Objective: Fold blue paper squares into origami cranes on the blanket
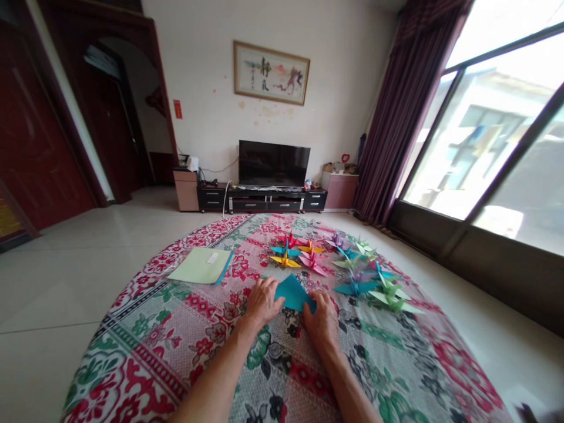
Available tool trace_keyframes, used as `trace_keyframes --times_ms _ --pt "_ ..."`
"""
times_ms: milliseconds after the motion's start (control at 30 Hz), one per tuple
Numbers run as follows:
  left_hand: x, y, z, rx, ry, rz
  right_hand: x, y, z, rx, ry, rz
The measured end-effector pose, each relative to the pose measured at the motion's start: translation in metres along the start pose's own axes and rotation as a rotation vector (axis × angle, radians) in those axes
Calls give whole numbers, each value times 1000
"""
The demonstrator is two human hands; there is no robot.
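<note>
A blue sheet of origami paper (294, 292), with a fold along its right part, lies on the patterned tablecloth between my hands. My left hand (263, 301) grips its left edge, thumb toward the middle. At the right corner, my right hand (321, 315) has its fingers closed on the paper. Beyond the sheet stand folded paper cranes: a yellow crane (285, 259), a pink crane (312, 261) and several others. To the right sit more cranes, among them a blue crane (356, 286) and a light green crane (393, 298).
A stack of coloured paper (198, 265), pale green on top with a small white piece on it, lies on the left of the round table (167, 329). Past the table's far edge are a low TV cabinet (268, 201) and a television (274, 164). Windows line the right.
</note>
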State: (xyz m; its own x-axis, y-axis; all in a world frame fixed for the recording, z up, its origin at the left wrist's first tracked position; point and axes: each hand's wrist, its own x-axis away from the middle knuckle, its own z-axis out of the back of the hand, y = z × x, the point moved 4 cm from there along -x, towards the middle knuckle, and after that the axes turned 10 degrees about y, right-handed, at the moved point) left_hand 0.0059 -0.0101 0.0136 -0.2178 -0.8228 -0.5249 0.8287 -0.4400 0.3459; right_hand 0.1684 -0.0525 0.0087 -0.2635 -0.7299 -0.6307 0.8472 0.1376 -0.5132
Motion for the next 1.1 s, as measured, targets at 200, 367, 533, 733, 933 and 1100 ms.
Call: trace_keyframes --times_ms 200,367,533,733,933,1100 --pt "0 0 1 2 -11 7 -4 3 0 22 -39 -57" --pt "-1 -3 -1 31 11 12 -10 -1 2 20 -97 -31" --pt "-2 -2 -2 63 48 5 -13 -3 5 51 -137 -4" --pt "-7 3 10 96 235 -10 -17 1 4 -152 -75 -95" --pt "-9 9 23 131 347 -62 -12 8 -11 -363 -132 -272" --pt "-8 11 25 195 334 -76 -10 9 -16 -458 -160 -318"
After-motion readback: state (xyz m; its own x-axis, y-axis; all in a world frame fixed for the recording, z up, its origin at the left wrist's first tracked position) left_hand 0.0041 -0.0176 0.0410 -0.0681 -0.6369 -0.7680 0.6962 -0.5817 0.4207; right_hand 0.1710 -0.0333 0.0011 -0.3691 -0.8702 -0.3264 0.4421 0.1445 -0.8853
